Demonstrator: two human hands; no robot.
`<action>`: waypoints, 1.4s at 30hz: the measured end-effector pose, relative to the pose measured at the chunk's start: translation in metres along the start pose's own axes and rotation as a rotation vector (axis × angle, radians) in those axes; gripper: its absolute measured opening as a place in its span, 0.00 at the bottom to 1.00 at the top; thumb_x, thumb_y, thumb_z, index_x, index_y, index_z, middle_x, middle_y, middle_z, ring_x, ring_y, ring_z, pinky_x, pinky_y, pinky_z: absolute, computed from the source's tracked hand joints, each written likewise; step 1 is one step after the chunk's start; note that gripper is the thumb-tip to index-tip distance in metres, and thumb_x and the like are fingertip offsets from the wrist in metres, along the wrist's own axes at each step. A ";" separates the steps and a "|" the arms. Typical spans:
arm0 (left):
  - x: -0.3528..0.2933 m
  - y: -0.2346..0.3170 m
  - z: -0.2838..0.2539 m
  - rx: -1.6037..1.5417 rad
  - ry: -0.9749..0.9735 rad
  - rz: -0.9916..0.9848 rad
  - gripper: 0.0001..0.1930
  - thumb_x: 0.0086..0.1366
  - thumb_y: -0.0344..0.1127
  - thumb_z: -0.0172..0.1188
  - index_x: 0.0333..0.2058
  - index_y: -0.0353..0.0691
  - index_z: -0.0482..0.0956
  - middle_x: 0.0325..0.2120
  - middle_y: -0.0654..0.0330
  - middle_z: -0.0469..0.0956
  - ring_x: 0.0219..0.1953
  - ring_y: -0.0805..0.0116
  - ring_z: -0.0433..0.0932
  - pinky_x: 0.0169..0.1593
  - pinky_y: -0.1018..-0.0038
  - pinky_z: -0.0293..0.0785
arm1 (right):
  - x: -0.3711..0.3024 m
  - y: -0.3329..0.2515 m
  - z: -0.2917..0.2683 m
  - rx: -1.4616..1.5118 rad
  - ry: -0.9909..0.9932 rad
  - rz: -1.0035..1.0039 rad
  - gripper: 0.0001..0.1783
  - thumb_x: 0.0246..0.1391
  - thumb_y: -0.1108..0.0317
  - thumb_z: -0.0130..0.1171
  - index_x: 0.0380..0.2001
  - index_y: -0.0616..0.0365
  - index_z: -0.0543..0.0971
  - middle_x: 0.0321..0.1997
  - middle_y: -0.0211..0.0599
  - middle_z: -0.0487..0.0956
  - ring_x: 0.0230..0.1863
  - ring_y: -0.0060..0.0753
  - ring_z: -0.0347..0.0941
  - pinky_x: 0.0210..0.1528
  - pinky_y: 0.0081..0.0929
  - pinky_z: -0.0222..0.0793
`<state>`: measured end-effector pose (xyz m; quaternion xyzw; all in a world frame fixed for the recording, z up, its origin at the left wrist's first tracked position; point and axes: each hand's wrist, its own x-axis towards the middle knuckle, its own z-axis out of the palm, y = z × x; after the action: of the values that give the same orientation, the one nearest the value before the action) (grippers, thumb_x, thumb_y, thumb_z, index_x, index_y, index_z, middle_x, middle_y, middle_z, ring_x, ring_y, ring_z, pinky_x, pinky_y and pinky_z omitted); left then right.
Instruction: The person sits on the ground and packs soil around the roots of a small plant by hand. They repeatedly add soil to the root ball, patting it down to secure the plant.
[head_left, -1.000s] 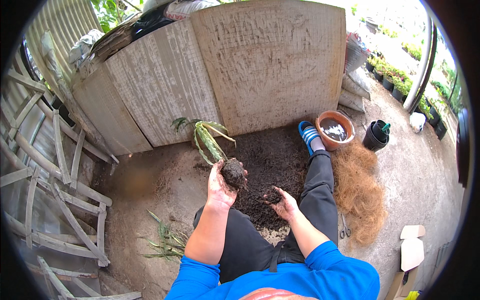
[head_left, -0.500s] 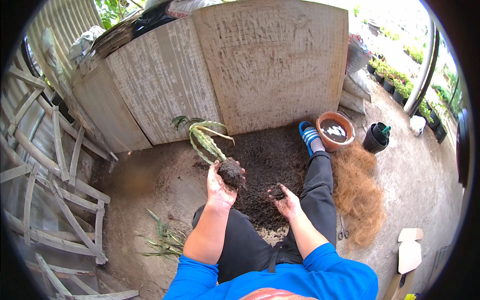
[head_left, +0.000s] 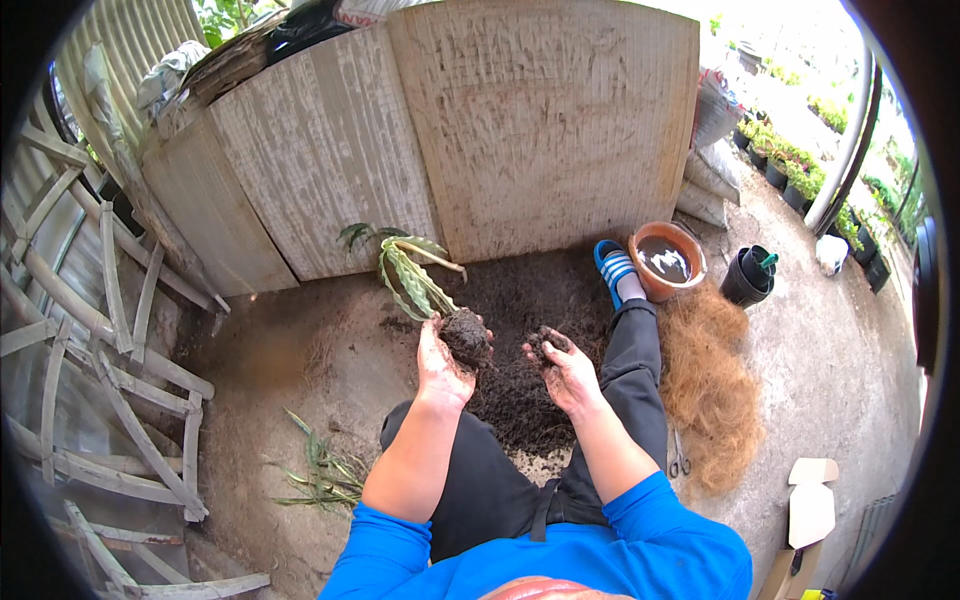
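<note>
My left hand cups the dark soil root ball of a leafy plant, whose pale-edged green leaves lean up and to the left. Facing it, my right hand holds a clump of dark soil in curled fingers. A gap separates that clump from the root ball. Below both hands, a heap of loose soil spreads over the ground between my legs.
Beside my blue slide sandal stands a clay pot with water in it. Black nursery pots, brown fibre and scissors lie to the right. Cut leaves are at left. Boards stand ahead.
My right hand has risen toward the root ball and now shows a larger clump of soil in its fingers. My left hand keeps the plant in nearly the same place.
</note>
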<state>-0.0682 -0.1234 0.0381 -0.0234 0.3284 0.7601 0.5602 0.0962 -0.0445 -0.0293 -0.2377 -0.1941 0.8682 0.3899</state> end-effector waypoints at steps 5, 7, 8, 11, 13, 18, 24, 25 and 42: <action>-0.004 -0.004 0.009 0.027 0.033 0.060 0.19 0.60 0.50 0.40 0.36 0.41 0.72 0.29 0.59 0.75 0.31 0.60 0.75 0.35 0.65 0.72 | -0.008 0.001 0.060 -0.306 -0.111 -0.320 0.13 0.51 0.79 0.49 0.42 0.64 0.68 0.41 0.40 0.73 0.41 0.29 0.71 0.44 0.24 0.67; -0.006 -0.007 0.013 -0.004 0.063 0.118 0.18 0.61 0.48 0.41 0.36 0.41 0.72 0.30 0.59 0.75 0.32 0.62 0.75 0.38 0.66 0.72 | -0.013 0.007 0.082 -0.551 -0.124 -0.526 0.12 0.50 0.79 0.49 0.41 0.64 0.69 0.41 0.35 0.73 0.40 0.19 0.69 0.45 0.17 0.64; -0.008 -0.007 0.014 -0.022 0.066 0.116 0.18 0.61 0.48 0.41 0.36 0.41 0.72 0.30 0.59 0.75 0.33 0.63 0.74 0.39 0.67 0.71 | -0.020 0.008 0.097 -0.581 -0.139 -0.558 0.12 0.49 0.80 0.49 0.40 0.64 0.70 0.41 0.36 0.73 0.42 0.23 0.69 0.47 0.20 0.63; -0.005 -0.013 0.016 -0.066 0.009 0.133 0.17 0.63 0.46 0.41 0.36 0.40 0.71 0.31 0.59 0.75 0.35 0.65 0.73 0.42 0.70 0.69 | -0.015 0.019 0.100 -0.941 -0.210 -0.867 0.13 0.45 0.82 0.49 0.38 0.63 0.71 0.41 0.43 0.72 0.47 0.38 0.67 0.50 0.28 0.61; -0.010 -0.010 0.021 -0.063 -0.008 0.184 0.17 0.63 0.46 0.40 0.37 0.39 0.71 0.33 0.58 0.75 0.35 0.65 0.73 0.43 0.69 0.69 | -0.017 0.023 0.106 -1.062 -0.257 -0.914 0.17 0.43 0.81 0.49 0.41 0.62 0.71 0.45 0.45 0.70 0.50 0.42 0.65 0.52 0.30 0.60; -0.010 -0.005 0.012 0.007 -0.017 0.253 0.18 0.63 0.45 0.38 0.39 0.39 0.70 0.37 0.58 0.74 0.40 0.65 0.72 0.46 0.69 0.67 | -0.022 0.032 0.112 -1.211 -0.349 -0.929 0.22 0.45 0.75 0.48 0.48 0.64 0.67 0.52 0.50 0.64 0.57 0.46 0.57 0.59 0.36 0.51; -0.001 -0.002 0.001 -0.118 0.010 0.120 0.21 0.62 0.47 0.37 0.46 0.39 0.65 0.46 0.55 0.67 0.49 0.64 0.66 0.53 0.67 0.62 | -0.015 0.035 0.104 -1.270 -0.451 -0.893 0.23 0.51 0.77 0.42 0.53 0.64 0.62 0.58 0.49 0.59 0.62 0.46 0.50 0.61 0.36 0.44; 0.008 -0.004 -0.008 -0.124 0.002 0.146 0.21 0.62 0.47 0.37 0.47 0.39 0.64 0.47 0.55 0.67 0.49 0.64 0.65 0.53 0.67 0.61 | -0.015 0.036 0.105 -1.292 -0.447 -0.883 0.23 0.51 0.77 0.41 0.53 0.64 0.62 0.59 0.48 0.59 0.62 0.45 0.50 0.61 0.36 0.43; -0.002 0.017 0.010 -0.198 0.160 0.001 0.19 0.57 0.49 0.37 0.31 0.44 0.74 0.27 0.59 0.76 0.29 0.58 0.74 0.33 0.62 0.70 | 0.031 0.028 0.053 -0.772 -0.085 -0.899 0.08 0.53 0.73 0.46 0.34 0.66 0.72 0.32 0.38 0.73 0.32 0.29 0.70 0.38 0.20 0.64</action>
<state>-0.0785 -0.1221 0.0550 -0.1389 0.2953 0.7848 0.5268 0.0323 -0.0457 -0.0088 -0.2216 -0.5930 0.4933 0.5965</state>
